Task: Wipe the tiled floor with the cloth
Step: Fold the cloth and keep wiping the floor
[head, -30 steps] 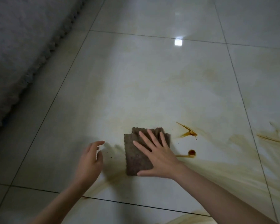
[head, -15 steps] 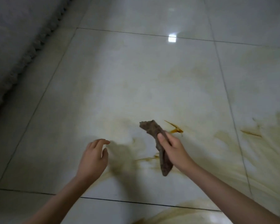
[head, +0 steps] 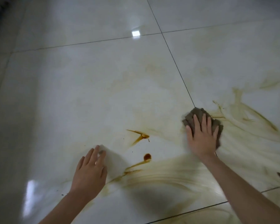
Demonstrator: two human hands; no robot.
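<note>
A: So, your right hand point(head: 200, 139) lies flat, fingers spread, pressing the cloth point(head: 202, 118) onto the tiled floor point(head: 103, 86) over the grout line.

B: And the left hand point(head: 90, 173)?

A: Open, empty, near the floor. Keep even pressure; sweep through the brown streaks point(head: 249, 113). The cloth is bunched, with no clear long axis.

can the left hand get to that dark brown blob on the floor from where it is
Probably yes: the left hand rests open on the tile, the brown blob lies just to its right, and only bare floor separates them.
</note>
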